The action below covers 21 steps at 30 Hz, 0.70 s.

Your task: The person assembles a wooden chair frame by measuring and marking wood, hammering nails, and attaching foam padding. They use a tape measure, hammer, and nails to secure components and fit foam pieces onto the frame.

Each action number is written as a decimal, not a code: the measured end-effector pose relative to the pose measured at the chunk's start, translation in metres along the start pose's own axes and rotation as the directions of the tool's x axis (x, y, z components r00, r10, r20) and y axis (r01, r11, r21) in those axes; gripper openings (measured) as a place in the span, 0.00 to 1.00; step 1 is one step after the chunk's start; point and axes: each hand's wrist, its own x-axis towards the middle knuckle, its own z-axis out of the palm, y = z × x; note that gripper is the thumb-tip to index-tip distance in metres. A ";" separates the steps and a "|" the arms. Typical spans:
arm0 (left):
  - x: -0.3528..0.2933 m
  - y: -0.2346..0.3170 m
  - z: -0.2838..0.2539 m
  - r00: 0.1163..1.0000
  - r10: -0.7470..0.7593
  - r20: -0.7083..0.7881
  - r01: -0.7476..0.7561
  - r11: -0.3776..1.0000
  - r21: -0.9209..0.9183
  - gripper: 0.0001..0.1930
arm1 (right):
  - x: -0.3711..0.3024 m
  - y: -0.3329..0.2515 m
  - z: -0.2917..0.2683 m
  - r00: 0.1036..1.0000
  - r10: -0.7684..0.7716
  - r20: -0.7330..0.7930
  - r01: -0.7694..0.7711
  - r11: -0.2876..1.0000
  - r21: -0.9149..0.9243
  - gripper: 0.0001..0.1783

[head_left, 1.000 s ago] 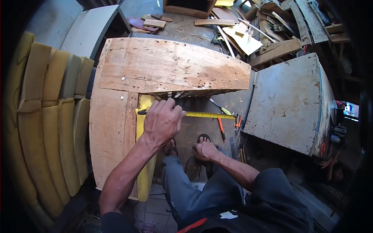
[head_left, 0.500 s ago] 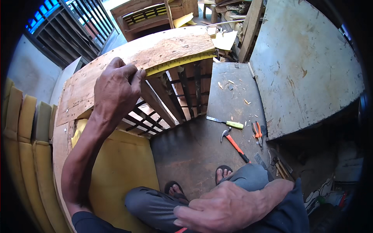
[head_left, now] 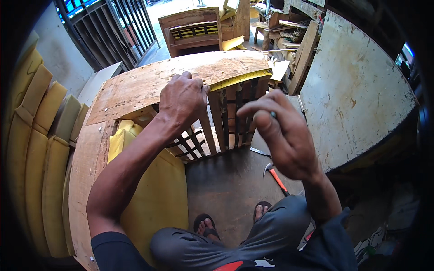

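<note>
My left hand (head_left: 181, 100) is closed at the edge of a bare wooden panel (head_left: 144, 86), thumb and fingers pinching a yellow measuring tape (head_left: 239, 80). From that hand the tape runs rightward along the panel's curved edge to its far right corner. Raised above the floor, right of the panel, my right hand (head_left: 287, 137) has its fingers curled around a small thing. Only a dark green tip of it shows between thumb and forefinger, so its kind is unclear. Below the panel are wooden slats and dark webbing straps (head_left: 187, 141), part of a furniture frame.
Yellow foam (head_left: 158, 194) covers the frame's seat, and foam cushions (head_left: 34, 180) stack up at left. On the floor lie an orange-handled claw hammer (head_left: 276, 178) and a flat metal blade (head_left: 259, 151). A worn pale board (head_left: 357, 99) leans at right; scrap wood (head_left: 305, 56) stands behind.
My right hand has risen from my lap to beside the panel, now covering the pliers and the blade's handle. My left hand still pinches the tape at the edge. The whole view has shifted.
</note>
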 end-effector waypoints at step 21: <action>0.011 -0.004 -0.003 0.989 0.027 0.143 -0.030 0.999 0.013 0.17 | 0.102 0.133 0.052 0.983 0.070 0.168 -0.074 0.997 0.019 0.23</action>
